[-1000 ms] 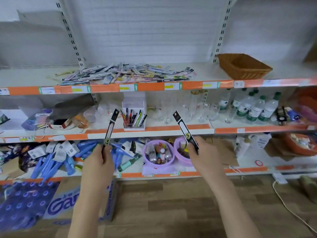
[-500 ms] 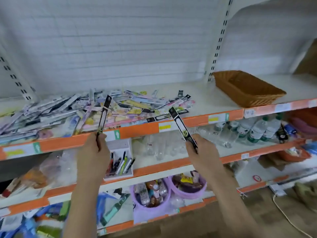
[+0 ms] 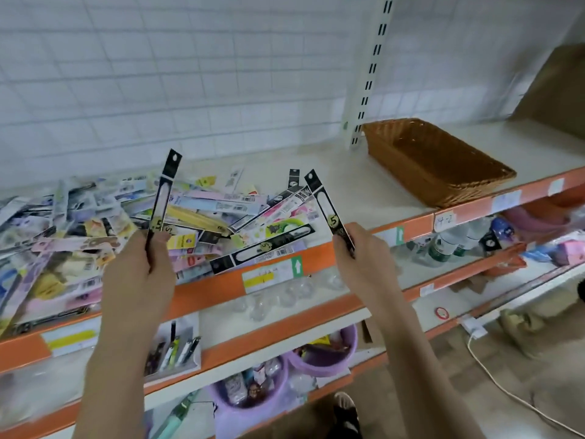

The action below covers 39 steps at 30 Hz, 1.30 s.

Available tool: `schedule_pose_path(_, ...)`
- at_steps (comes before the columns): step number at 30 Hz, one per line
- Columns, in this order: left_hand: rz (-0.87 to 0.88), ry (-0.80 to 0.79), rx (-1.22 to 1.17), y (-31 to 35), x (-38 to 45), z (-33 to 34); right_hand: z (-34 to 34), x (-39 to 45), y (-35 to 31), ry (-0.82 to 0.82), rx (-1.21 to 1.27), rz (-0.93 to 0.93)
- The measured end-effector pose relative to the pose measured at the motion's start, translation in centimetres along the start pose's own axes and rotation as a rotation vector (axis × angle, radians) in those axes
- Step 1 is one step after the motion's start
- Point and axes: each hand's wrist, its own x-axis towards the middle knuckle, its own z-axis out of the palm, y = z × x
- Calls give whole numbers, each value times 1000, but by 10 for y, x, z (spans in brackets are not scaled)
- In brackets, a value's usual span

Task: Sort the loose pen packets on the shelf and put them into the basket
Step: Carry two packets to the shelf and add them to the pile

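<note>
Loose pen packets (image 3: 126, 229) lie in a jumbled, overlapping heap on the left and middle of the top shelf (image 3: 354, 198); colours mixed, mostly pastel with several black ones, some overhanging the orange front edge. One black packet with clear window (image 3: 262, 248) lies slanted at the heap's front edge, just above a yellow-and-white price label (image 3: 272, 275). Left hand (image 3: 139, 274) grips a narrow black packet (image 3: 164, 188) by its lower end, thumb curled over the front; packet stands nearly upright, leaning slightly right, hang-tab at top, round yellow "5" sticker just above the thumb. Right hand (image 3: 364, 261) pinches a second black packet (image 3: 326, 207) of the same design by its lower end; this one tilts up and to the left, its own "5" sticker just above the fingers. Both held packets are raised in front of the heap, well apart from each other. Wicker basket (image 3: 468, 182), brown, rectangular, sits on the same shelf to the right of the heap, beside the white slotted upright (image 3: 370, 71), well apart from the packets; nothing visible inside. Lower shelf holds clear glassware (image 3: 285, 296), a white box of pens (image 3: 174, 346), and bottles (image 3: 449, 242) at right. Below that, two purple tubs (image 3: 253, 403) with small items. White cable (image 3: 506, 388) runs across the floor at lower right.
</note>
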Motion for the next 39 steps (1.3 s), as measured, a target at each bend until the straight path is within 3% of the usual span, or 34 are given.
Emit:
schedule_pose_path(11, -74, 131, -31, 83, 37, 101, -28, 133, 62, -106, 31, -236)
schedule_pose_path(18, -81, 69, -1, 141, 38, 182, -44, 178, 105, -243, 47, -227)
schedule_pose_path(24, -137, 142, 120, 145, 43, 185, -31, 192, 109, -276, 39, -218)
schedule_pose_path(30, -195, 158, 41, 146, 47, 181, -21, 204, 111, -232, -81, -172)
schedule_pose_path(39, -57, 30, 157, 132, 68, 185, -13, 202, 112, -278, -50, -16)
